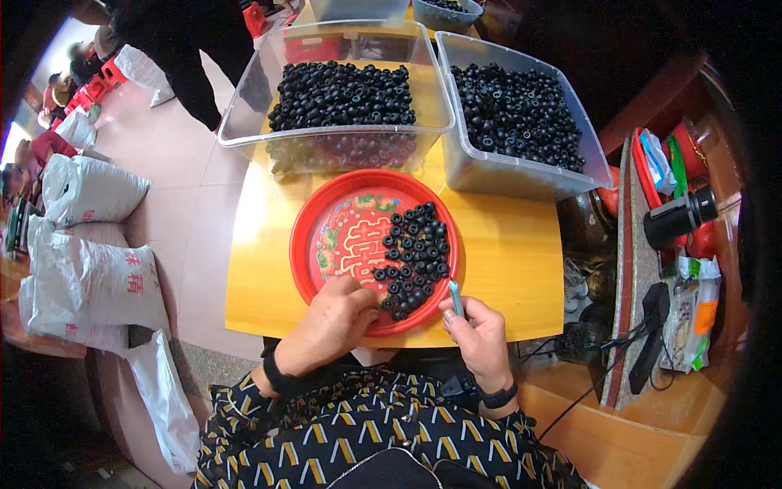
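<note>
A round red tray [306, 213] with a decorated bottom lies on the yellow table. Small black ring-shaped pieces [417, 244] are spread over its right half. Over the tray's near rim, my left hand [338, 314] is closed, fingers curled down beside the nearest black pieces. Whatever its fingertips pinch is hidden behind the hand. My right hand [479, 336], at the tray's near right rim, is closed around a slim blue-grey pen-like tool [456, 299]. The tool points up and away from me, its thin tip close to the rim.
Beyond the tray stand two clear plastic bins, the left bin [236, 134] and the right bin [481, 173], both heaped with black pieces. White sacks [106, 281] are piled on the floor at left. A cluttered shelf [626, 269] and cables flank the yellow table [513, 269] at right.
</note>
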`<state>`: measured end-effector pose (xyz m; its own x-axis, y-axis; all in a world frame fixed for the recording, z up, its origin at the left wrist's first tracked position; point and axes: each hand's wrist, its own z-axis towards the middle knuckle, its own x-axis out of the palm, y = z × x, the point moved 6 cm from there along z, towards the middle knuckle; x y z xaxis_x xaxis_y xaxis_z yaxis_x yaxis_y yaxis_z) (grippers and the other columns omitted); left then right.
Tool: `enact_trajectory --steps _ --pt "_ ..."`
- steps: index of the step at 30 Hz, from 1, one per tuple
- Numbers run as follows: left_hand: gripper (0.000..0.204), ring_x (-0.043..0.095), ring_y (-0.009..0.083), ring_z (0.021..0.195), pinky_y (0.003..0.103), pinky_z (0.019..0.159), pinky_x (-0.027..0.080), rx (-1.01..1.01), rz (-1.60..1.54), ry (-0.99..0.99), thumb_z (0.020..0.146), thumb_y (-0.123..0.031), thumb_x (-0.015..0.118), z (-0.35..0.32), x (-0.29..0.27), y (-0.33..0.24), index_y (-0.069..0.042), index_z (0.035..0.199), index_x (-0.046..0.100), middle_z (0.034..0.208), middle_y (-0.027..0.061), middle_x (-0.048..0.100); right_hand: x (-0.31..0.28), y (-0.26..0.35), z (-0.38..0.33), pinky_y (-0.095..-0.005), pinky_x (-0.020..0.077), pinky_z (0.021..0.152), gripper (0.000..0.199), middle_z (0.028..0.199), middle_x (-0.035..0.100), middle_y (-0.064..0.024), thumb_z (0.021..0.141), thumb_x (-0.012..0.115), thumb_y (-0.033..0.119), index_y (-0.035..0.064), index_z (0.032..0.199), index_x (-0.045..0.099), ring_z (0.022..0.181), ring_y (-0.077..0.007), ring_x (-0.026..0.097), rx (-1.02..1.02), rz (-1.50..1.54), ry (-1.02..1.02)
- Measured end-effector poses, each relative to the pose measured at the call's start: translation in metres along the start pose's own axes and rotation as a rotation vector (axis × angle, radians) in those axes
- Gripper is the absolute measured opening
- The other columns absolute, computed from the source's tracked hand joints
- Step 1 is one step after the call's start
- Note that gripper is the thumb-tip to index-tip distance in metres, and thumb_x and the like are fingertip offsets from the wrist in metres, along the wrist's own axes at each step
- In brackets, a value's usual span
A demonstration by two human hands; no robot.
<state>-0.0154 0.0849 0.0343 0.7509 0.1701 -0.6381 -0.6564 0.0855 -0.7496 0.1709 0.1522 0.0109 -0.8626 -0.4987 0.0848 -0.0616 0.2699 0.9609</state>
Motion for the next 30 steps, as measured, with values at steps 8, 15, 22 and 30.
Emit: enact_trajectory --steps 8,15,22,30 --pt "0.016 0.059 0.0338 0.071 0.04 0.063 0.05 0.001 0.352 0.322 0.067 -0.001 0.06 0.003 0.027 0.003 0.002 0.082 0.056 0.079 0.0203 0.055 0.006 -0.005 -0.005 -0.0189 0.0363 0.057 0.012 0.072 0.05 0.0049 0.085 0.057 0.008 -0.0033 0.09 0.059 0.065 -0.0028 0.043 -0.025 -0.086 0.011" --pt "0.021 0.059 0.0347 0.07 0.04 0.06 0.051 -0.006 0.396 0.333 0.065 0.001 0.057 0.003 0.029 -0.007 0.006 0.084 0.052 0.078 0.0226 0.054 0.01 -0.006 -0.005 -0.0191 0.0371 0.057 0.014 0.072 0.051 0.0049 0.086 0.058 0.009 -0.0034 0.092 0.059 0.065 -0.003 0.043 -0.057 -0.114 0.008" --pt "0.025 0.06 0.0295 0.079 0.035 0.069 0.05 -0.085 -0.051 0.134 0.067 0.005 0.062 0.001 0.015 0.014 0.004 0.091 0.055 0.086 0.0186 0.057 0.018 -0.007 -0.005 -0.0199 0.0392 0.058 0.016 0.073 0.053 0.0029 0.086 0.058 0.01 -0.0033 0.095 0.059 0.066 -0.0039 0.045 -0.069 -0.163 0.06" --pt "0.02 0.058 0.0188 0.082 0.026 0.068 0.047 -0.425 -1.735 -0.036 0.083 -0.002 0.059 -0.021 0.026 0.031 -0.002 0.102 0.054 0.095 0.0094 0.058 0.037 0.017 -0.006 -0.0281 0.0469 0.069 0.023 0.086 0.061 -0.0153 0.086 0.057 0.009 -0.0058 0.103 0.057 0.073 -0.0196 0.06 -0.276 -0.392 0.135"
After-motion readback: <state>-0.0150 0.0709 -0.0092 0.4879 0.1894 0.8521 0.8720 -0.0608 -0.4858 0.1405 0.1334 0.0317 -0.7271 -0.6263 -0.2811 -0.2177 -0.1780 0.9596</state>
